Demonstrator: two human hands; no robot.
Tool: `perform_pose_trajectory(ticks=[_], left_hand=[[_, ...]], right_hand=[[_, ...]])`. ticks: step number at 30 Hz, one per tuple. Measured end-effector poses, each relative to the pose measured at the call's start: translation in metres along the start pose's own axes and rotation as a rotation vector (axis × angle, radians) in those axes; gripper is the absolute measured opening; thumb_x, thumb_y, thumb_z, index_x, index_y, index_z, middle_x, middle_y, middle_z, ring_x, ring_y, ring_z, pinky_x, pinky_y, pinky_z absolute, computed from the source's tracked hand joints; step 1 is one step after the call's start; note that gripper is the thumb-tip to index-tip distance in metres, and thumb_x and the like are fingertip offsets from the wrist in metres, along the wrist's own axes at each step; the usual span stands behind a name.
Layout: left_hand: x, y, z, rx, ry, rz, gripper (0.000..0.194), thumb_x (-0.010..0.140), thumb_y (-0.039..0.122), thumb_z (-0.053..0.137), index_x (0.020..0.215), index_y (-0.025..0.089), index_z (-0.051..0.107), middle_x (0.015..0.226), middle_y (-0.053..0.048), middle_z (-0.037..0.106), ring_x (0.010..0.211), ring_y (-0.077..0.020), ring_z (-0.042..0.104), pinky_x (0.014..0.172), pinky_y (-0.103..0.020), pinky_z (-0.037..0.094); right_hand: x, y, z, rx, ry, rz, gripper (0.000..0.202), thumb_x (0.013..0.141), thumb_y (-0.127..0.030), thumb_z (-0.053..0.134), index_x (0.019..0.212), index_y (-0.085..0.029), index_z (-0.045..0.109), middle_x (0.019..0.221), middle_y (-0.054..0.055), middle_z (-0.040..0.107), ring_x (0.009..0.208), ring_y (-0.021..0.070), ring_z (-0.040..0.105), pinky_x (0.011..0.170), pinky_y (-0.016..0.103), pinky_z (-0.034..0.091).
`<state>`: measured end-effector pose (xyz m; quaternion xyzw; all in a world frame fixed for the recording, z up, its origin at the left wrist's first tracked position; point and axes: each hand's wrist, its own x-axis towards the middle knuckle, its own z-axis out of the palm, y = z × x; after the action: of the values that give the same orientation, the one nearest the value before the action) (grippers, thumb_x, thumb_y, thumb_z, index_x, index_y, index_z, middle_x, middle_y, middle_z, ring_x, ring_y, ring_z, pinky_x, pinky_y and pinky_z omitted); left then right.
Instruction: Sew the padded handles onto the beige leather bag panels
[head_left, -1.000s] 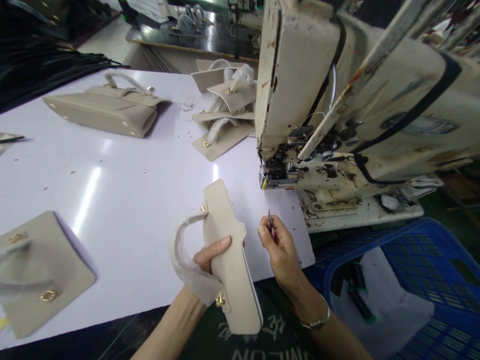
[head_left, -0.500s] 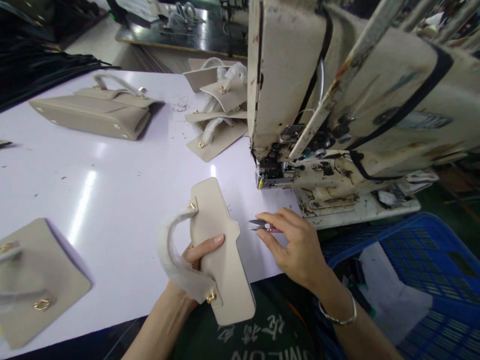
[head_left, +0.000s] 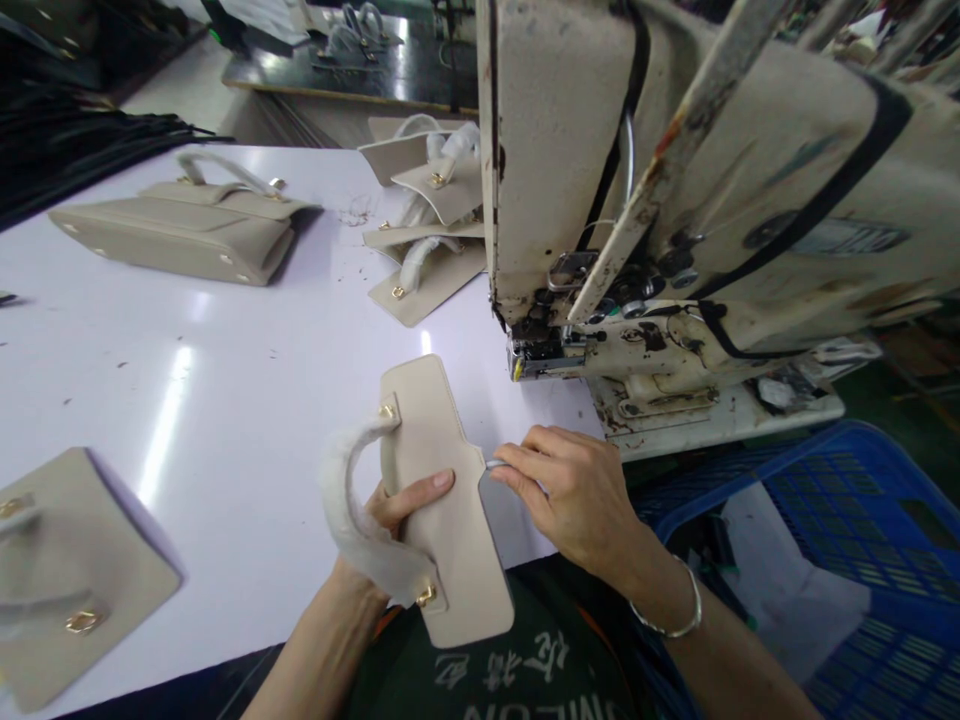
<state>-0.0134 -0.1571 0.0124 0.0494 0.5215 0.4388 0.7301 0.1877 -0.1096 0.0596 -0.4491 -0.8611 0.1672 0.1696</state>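
Note:
A beige flap panel with a wrapped, curved handle and gold fittings lies tilted near the table's front edge. My left hand grips it, thumb on top and fingers hidden underneath, the handle arching over the wrist. On the panel's right side, my right hand is closed around small thread snips, whose tips are at the notch in the panel's edge. Most of the snips is hidden by the fingers.
The sewing machine stands at the right, above a blue basket. Beige panels with handles pile up behind. A beige bag lies at the back left, another handled panel at the front left.
My right hand has moved left to the panel's edge and its fingers have closed on the snips, whose blades stood apart before. The panel has hardly moved.

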Motion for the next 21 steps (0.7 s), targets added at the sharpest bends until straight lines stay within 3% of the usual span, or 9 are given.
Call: perform_pose_trajectory(ticks=[6, 10, 15, 21], left_hand=[[0.013, 0.005, -0.007, 0.122, 0.004, 0.056, 0.046, 0.061, 0.029, 0.089, 0.102, 0.017, 0.071, 0.085, -0.007, 0.076, 0.066, -0.0232, 0.070, 0.060, -0.034, 0.063], [0.019, 0.013, -0.019, 0.132, 0.042, 0.058, 0.046, 0.060, 0.029, 0.090, 0.100, 0.017, 0.070, 0.088, -0.008, 0.076, 0.066, -0.0236, 0.070, 0.059, -0.036, 0.064], [0.018, 0.017, -0.018, 0.133, 0.041, 0.028, 0.049, 0.058, 0.029, 0.090, 0.101, 0.016, 0.070, 0.086, -0.008, 0.076, 0.064, -0.0240, 0.070, 0.058, -0.037, 0.064], [0.016, 0.012, -0.007, 0.107, 0.042, 0.011, 0.049, 0.056, 0.021, 0.089, 0.101, 0.017, 0.070, 0.078, -0.006, 0.074, 0.061, -0.0242, 0.068, 0.053, -0.037, 0.061]], right_hand=[[-0.006, 0.021, 0.015, -0.081, -0.108, 0.163, 0.018, 0.095, -0.040, 0.062, 0.100, -0.028, 0.073, 0.082, -0.001, 0.064, 0.074, 0.0139, 0.058, 0.062, 0.032, 0.029], [-0.013, 0.029, 0.024, -0.027, -0.112, 0.217, 0.019, 0.096, -0.041, 0.061, 0.107, -0.031, 0.072, 0.084, -0.002, 0.064, 0.077, 0.0133, 0.060, 0.064, 0.030, 0.032], [-0.004, 0.016, 0.019, 0.042, -0.091, 0.183, 0.025, 0.097, -0.042, 0.060, 0.116, -0.030, 0.070, 0.090, -0.001, 0.065, 0.084, 0.0140, 0.061, 0.069, 0.029, 0.037], [0.010, 0.002, 0.016, 0.053, -0.092, 0.108, 0.022, 0.096, -0.042, 0.061, 0.109, -0.028, 0.073, 0.090, -0.001, 0.066, 0.082, 0.0142, 0.061, 0.066, 0.029, 0.035]])
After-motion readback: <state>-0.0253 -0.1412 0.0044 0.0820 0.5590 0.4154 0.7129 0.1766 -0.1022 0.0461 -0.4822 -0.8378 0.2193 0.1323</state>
